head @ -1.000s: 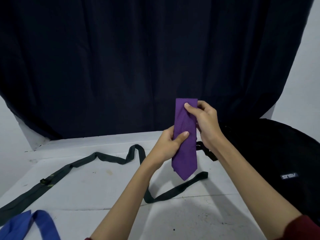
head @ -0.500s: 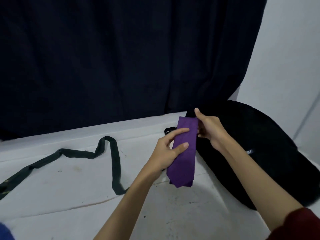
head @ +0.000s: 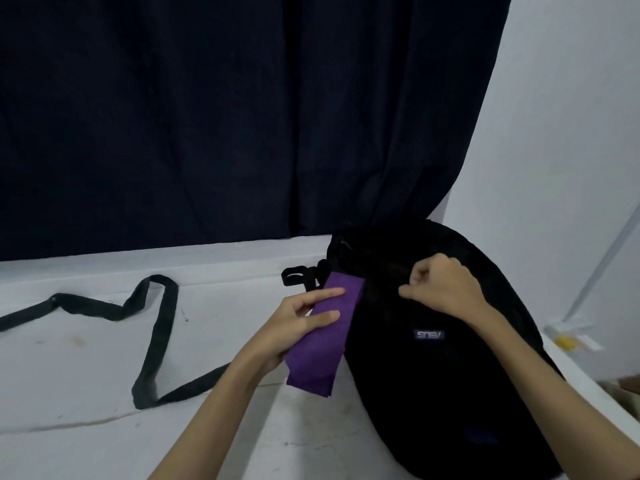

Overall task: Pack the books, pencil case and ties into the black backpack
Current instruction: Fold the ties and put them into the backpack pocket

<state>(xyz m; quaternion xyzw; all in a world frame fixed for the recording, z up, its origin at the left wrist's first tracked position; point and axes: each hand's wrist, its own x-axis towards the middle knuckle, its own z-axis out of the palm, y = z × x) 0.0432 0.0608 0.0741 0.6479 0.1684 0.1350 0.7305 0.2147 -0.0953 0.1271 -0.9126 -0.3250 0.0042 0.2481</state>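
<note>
Left hand [head: 294,323] holds folded purple tie [head: 323,337] above the bench [head: 86,427], just beside black backpack [head: 433,375]. Right hand [head: 443,289] pinches backpack's top fabric. Dark tie [head: 152,341] lies on bench.

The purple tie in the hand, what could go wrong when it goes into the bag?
The folded purple tie is held only by the left hand, so it might unfold or slip. The right hand grips the black backpack near its top; whether the opening is wide enough can't be seen, so the tie could snag.
</note>
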